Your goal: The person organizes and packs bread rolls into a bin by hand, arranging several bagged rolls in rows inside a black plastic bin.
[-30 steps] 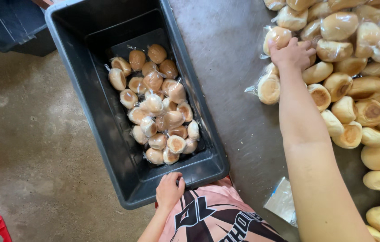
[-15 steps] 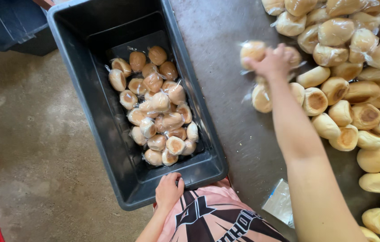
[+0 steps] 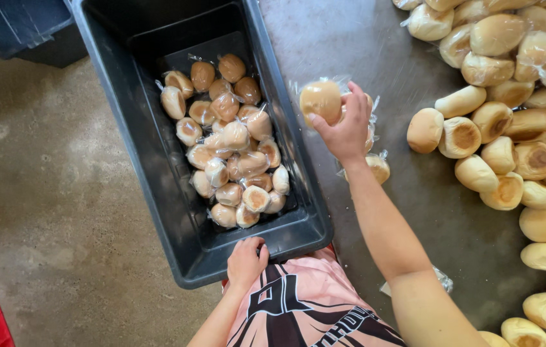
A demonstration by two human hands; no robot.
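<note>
The right hand (image 3: 348, 128) is grasping a bagged bun (image 3: 322, 101) and holding it above the grey table (image 3: 350, 38), just right of the black bin's (image 3: 125, 128) right wall. A second bagged bun (image 3: 377, 168) is lying on the table just right of the wrist. The left hand (image 3: 246, 262) is gripping the bin's near rim, fingers curled over the edge. Wrapped buns (image 3: 231, 148) are lying heaped inside the bin. A pile of buns (image 3: 511, 148) is covering the table's right side.

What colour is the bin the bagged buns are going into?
Black, or very dark grey: the bin shows best in the head view, with the left hand on its near rim.
</note>
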